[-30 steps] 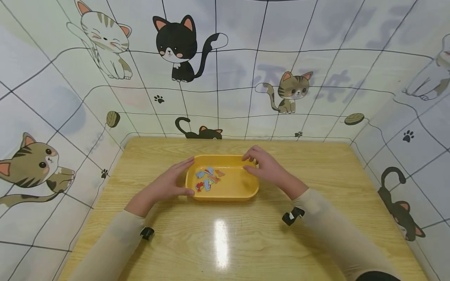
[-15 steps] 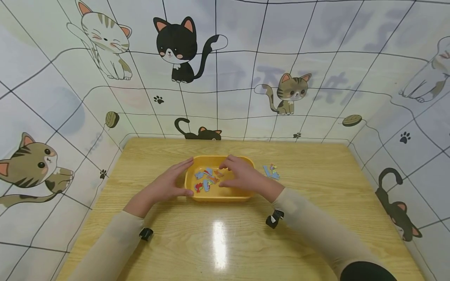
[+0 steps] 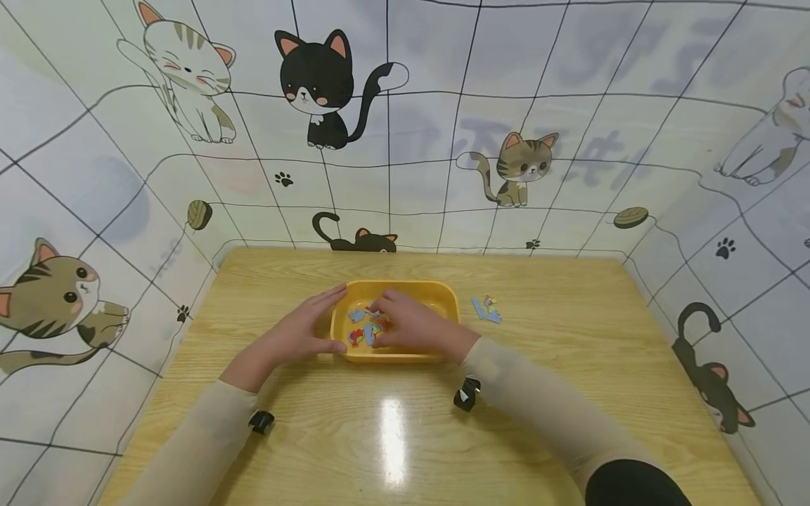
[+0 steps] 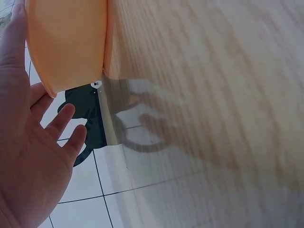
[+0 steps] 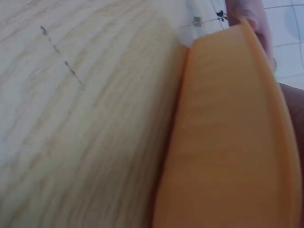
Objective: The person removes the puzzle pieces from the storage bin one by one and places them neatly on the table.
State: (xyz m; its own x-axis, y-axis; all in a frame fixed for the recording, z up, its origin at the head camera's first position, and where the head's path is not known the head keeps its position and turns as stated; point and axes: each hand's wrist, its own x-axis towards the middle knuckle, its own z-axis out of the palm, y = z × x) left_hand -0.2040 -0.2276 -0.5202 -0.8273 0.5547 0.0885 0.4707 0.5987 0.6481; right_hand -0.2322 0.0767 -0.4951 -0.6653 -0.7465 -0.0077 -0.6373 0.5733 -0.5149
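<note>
A yellow tray (image 3: 430, 359) stands on the wooden table. My left hand (image 3: 297, 336) holds its left end, thumb at the front corner and forefinger at the back corner. Several small flat pieces, blue, red and orange, lie in the tray's left half; a red piece (image 3: 356, 337) and a blue piece (image 3: 357, 315) show beside my fingers. My right hand (image 3: 411, 325) reaches into the tray over these pieces, thumb and fingertips apart around them, and covers part of the heap. In the right wrist view the tray's front wall (image 5: 223, 133) hides most of this hand.
To the right of the tray a few blue and yellow flat pieces (image 3: 487, 311) lie on the table (image 3: 557, 393). A wall covering with printed cats (image 3: 424, 126) rises behind the table and along both sides. Each sleeve carries a small black wrist camera (image 3: 467, 395).
My right hand has moved left from the tray's right rim to the pieces inside. The pieces on the table at right have come into sight. My left hand stays at the tray.
</note>
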